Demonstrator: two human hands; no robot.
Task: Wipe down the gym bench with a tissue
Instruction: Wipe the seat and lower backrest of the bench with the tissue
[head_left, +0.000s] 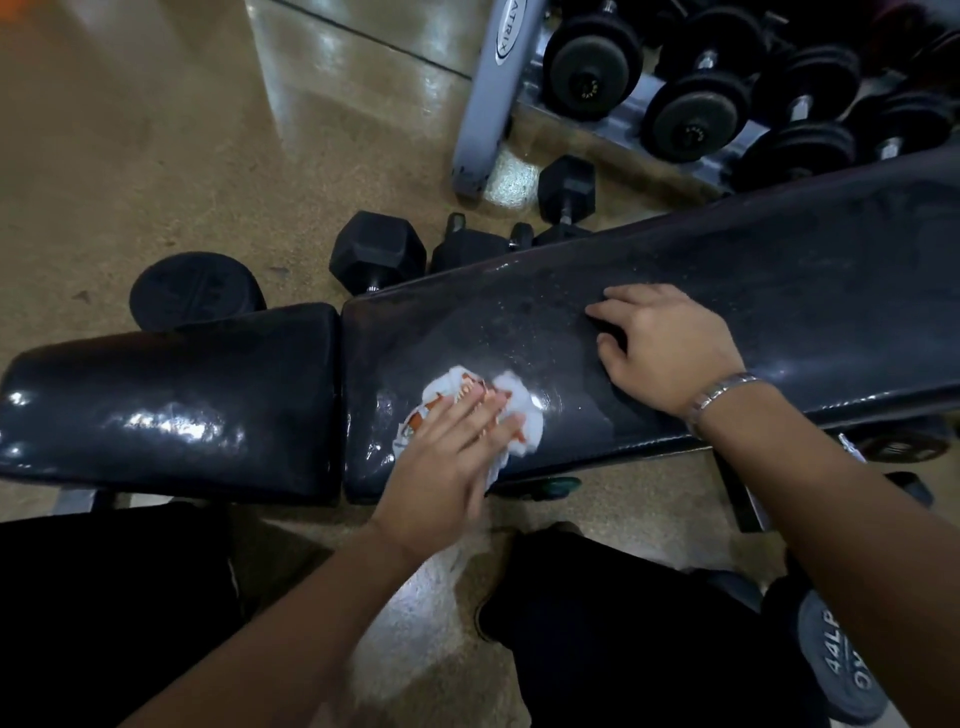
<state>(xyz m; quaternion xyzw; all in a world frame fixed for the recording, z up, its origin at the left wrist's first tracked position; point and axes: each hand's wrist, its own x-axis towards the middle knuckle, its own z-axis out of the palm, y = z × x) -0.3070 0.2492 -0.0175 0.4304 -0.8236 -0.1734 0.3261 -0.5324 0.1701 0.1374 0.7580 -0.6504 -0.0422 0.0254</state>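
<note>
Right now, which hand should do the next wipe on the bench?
Probably the left hand. It presses flat on the tissue lying on the bench pad. The right hand only rests on the pad farther along, holding no tissue.

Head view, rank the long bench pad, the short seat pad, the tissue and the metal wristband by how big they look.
1. long bench pad, running past the frame edge
2. short seat pad
3. tissue, partly covered by the left hand
4. metal wristband
</note>
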